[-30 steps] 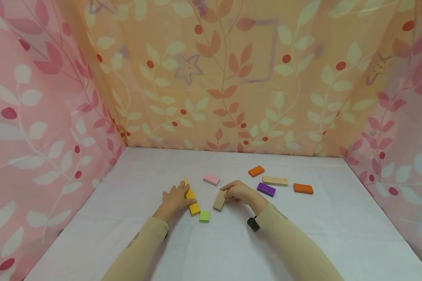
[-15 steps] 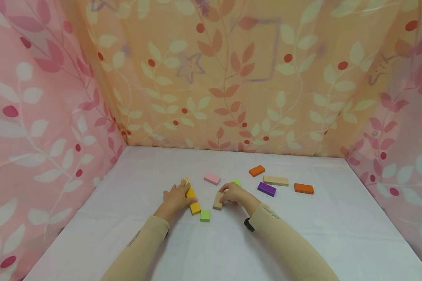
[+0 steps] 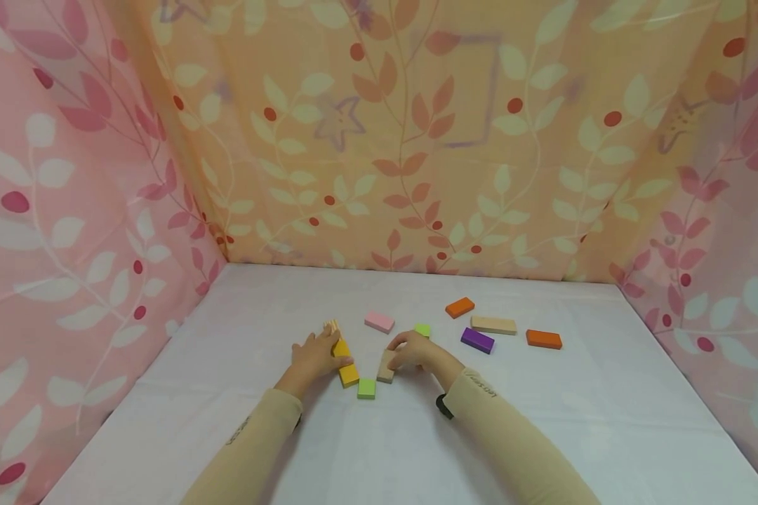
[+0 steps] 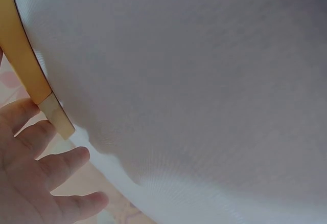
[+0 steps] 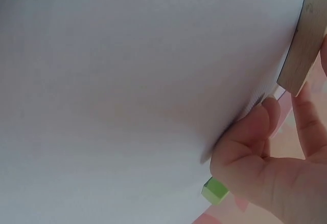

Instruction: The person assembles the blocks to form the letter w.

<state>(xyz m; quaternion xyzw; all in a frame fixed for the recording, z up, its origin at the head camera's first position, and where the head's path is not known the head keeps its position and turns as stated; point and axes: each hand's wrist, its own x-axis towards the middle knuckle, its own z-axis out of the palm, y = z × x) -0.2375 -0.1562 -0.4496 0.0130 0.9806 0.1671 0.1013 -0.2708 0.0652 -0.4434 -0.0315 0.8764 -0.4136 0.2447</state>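
Note:
In the head view my left hand (image 3: 314, 362) lies over a row of yellow blocks (image 3: 349, 375), its thumb across them. A pale wooden piece (image 4: 57, 116) meets the far end of the row; in the left wrist view my spread fingertips touch near this joint. My right hand (image 3: 420, 354) holds a plain wooden block (image 3: 385, 370) between thumb and index finger, the other fingers curled in. In the right wrist view that wooden block (image 5: 305, 42) is near the upper right. Between the hands, a light green block (image 3: 366, 388) lies close to the near end of the yellow row.
A pink block (image 3: 380, 322) lies beyond the hands. Another green block (image 3: 422, 330) sits partly hidden behind my right hand. To the right are a purple block (image 3: 477, 340), a long wooden block (image 3: 493, 325) and two orange blocks (image 3: 460, 307). Patterned cloth (image 3: 379, 140) encloses the table.
My right hand has moved left with the wooden block, turning it slightly and bringing it nearer the yellow row. The green block behind that hand has come into sight. My left hand stays put.

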